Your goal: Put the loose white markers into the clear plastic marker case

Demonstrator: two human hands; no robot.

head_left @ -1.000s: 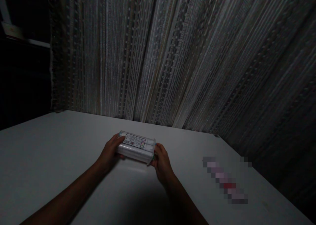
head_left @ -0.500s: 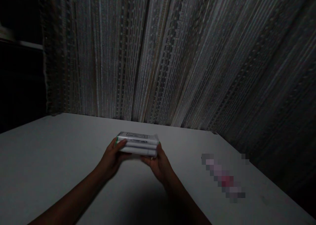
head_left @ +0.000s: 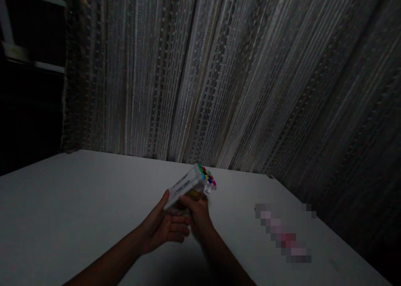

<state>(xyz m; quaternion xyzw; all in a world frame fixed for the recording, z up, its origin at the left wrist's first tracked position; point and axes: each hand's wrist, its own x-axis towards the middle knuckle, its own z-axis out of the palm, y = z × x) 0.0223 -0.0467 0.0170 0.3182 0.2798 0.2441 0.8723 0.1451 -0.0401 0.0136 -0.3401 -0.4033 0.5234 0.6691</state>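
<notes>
A clear pack of markers (head_left: 184, 185) is held above the table, tilted with its far end up and to the right. Bright caps in several colours show at that far end, and the barrels are white. My right hand (head_left: 199, 213) grips the pack from the right, thumb across its near side. Against the lower left end rests the thumb of my left hand (head_left: 161, 227). The left fingers stretch beneath that end, slightly apart, with the pack between them and the thumb.
The white table (head_left: 78, 202) extends around both hands. A pixelated pink and red long object (head_left: 282, 231) lies on its right side. Behind the table's back edge hangs a striped grey curtain (head_left: 175, 77). Dark shelving (head_left: 31, 35) stands at the far left.
The marker pack has turned from lying crosswise between both hands to a slant, so its coloured caps now show. My right hand has shifted under its side; the left fingers have loosened.
</notes>
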